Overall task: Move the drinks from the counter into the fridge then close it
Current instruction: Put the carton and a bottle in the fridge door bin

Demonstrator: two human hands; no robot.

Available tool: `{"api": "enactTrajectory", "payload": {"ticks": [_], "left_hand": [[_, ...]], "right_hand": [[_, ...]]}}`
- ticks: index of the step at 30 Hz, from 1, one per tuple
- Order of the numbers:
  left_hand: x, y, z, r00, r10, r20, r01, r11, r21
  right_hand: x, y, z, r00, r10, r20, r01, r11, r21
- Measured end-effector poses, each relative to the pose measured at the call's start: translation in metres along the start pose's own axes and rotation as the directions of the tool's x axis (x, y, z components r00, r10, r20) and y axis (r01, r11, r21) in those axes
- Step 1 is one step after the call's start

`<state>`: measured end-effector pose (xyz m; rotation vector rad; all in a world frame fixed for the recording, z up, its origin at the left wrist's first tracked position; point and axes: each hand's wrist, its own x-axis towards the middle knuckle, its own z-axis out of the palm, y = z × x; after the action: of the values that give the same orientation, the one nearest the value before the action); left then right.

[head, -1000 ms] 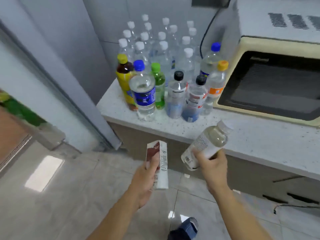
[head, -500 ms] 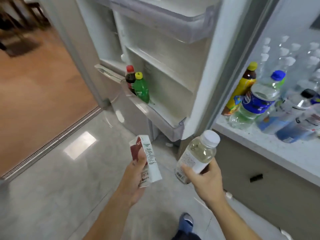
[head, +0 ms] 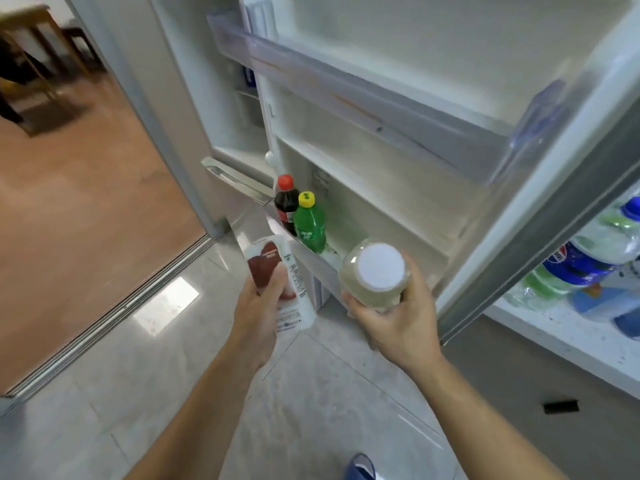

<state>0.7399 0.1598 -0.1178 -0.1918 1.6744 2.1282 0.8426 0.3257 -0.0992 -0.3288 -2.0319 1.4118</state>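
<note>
My left hand [head: 258, 306] grips a white and dark-red drink carton [head: 282, 285], held upright in front of the open fridge door [head: 540, 216]. My right hand [head: 398, 313] holds a pale-yellow bottle with a white cap [head: 379, 268], seen from above, just at the rim of the door's lowest shelf [head: 311, 258]. That shelf holds a dark cola bottle with a red cap [head: 285, 202] and a green bottle with a yellow cap [head: 310, 223]. More bottles [head: 588, 258] stand on the speckled counter [head: 561, 337] at right, partly hidden by the door.
An upper door shelf [head: 363, 98] of clear plastic juts out above my hands. The fridge interior [head: 242, 98] lies behind to the left. Grey tiled floor [head: 104, 393] is below, a wooden floor with furniture at far left. A cabinet front [head: 554, 403] sits under the counter.
The view has swung from the counter to the open fridge door. Both hands, holding the carton and the bottle, have moved up close to the lowest door shelf.
</note>
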Motion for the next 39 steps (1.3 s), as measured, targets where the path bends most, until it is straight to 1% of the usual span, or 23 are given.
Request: {"api": "enactTrajectory", "payload": {"ticks": [2, 5, 8, 10, 12, 15, 17, 18, 21, 24, 26, 28, 30, 32, 33, 35, 39], "left_hand": [[0.018, 0.013, 0.006, 0.995, 0.094, 0.037, -0.097, 0.988, 0.124], [0.041, 0.031, 0.016, 0.965, 0.231, 0.128, -0.257, 0.930, 0.262], [0.071, 0.051, 0.031, 0.924, 0.281, 0.259, -0.355, 0.883, 0.307], [0.090, 0.063, 0.042, 0.896, 0.278, 0.347, -0.397, 0.851, 0.344], [0.107, 0.071, 0.049, 0.856, 0.257, 0.449, -0.453, 0.791, 0.411], [0.128, 0.077, 0.054, 0.756, 0.176, 0.630, -0.572, 0.646, 0.506], [0.140, 0.078, 0.057, 0.689, 0.114, 0.716, -0.643, 0.551, 0.531], [0.145, 0.080, 0.060, 0.663, 0.085, 0.744, -0.666, 0.520, 0.534], [0.157, 0.086, 0.068, 0.615, 0.002, 0.789, -0.708, 0.442, 0.551], [0.163, 0.088, 0.072, 0.555, -0.072, 0.828, -0.765, 0.345, 0.543], [0.162, 0.085, 0.073, 0.497, -0.117, 0.860, -0.822, 0.254, 0.510], [0.161, 0.080, 0.074, 0.439, -0.173, 0.882, -0.874, 0.145, 0.464], [0.164, 0.077, 0.077, 0.421, -0.226, 0.878, -0.896, 0.049, 0.442], [0.168, 0.076, 0.080, 0.433, -0.261, 0.863, -0.898, -0.038, 0.439], [0.170, 0.075, 0.080, 0.442, -0.268, 0.856, -0.894, -0.058, 0.444], [0.169, 0.074, 0.081, 0.449, -0.267, 0.853, -0.891, -0.067, 0.449], [0.158, 0.075, 0.080, 0.443, -0.269, 0.855, -0.890, -0.019, 0.455]], "right_hand": [[0.016, 0.004, 0.005, 0.999, 0.021, -0.035, -0.021, 0.999, -0.026], [0.029, 0.015, 0.014, 0.989, 0.118, -0.087, -0.120, 0.993, -0.019], [0.044, 0.027, 0.024, 0.957, 0.257, -0.133, -0.267, 0.962, -0.059], [0.051, 0.031, 0.029, 0.937, 0.321, -0.139, -0.339, 0.931, -0.136], [0.054, 0.032, 0.033, 0.907, 0.403, -0.124, -0.421, 0.880, -0.219], [0.059, 0.031, 0.039, 0.875, 0.462, -0.145, -0.483, 0.820, -0.306], [0.063, 0.029, 0.041, 0.870, 0.464, -0.168, -0.492, 0.792, -0.361], [0.065, 0.027, 0.041, 0.871, 0.456, -0.184, -0.490, 0.785, -0.378], [0.062, 0.020, 0.036, 0.871, 0.439, -0.218, -0.490, 0.767, -0.414], [0.051, 0.015, 0.030, 0.861, 0.469, -0.197, -0.505, 0.744, -0.438], [0.044, 0.014, 0.029, 0.844, 0.494, -0.209, -0.532, 0.725, -0.437], [0.041, 0.012, 0.029, 0.830, 0.495, -0.258, -0.557, 0.704, -0.440], [0.040, 0.010, 0.030, 0.823, 0.489, -0.290, -0.568, 0.706, -0.422], [0.042, 0.008, 0.031, 0.812, 0.498, -0.304, -0.583, 0.707, -0.400], [0.042, 0.008, 0.032, 0.810, 0.498, -0.309, -0.586, 0.709, -0.393], [0.042, 0.007, 0.033, 0.810, 0.495, -0.314, -0.585, 0.720, -0.373], [0.042, 0.007, 0.035, 0.819, 0.485, -0.307, -0.569, 0.753, -0.330]]}}
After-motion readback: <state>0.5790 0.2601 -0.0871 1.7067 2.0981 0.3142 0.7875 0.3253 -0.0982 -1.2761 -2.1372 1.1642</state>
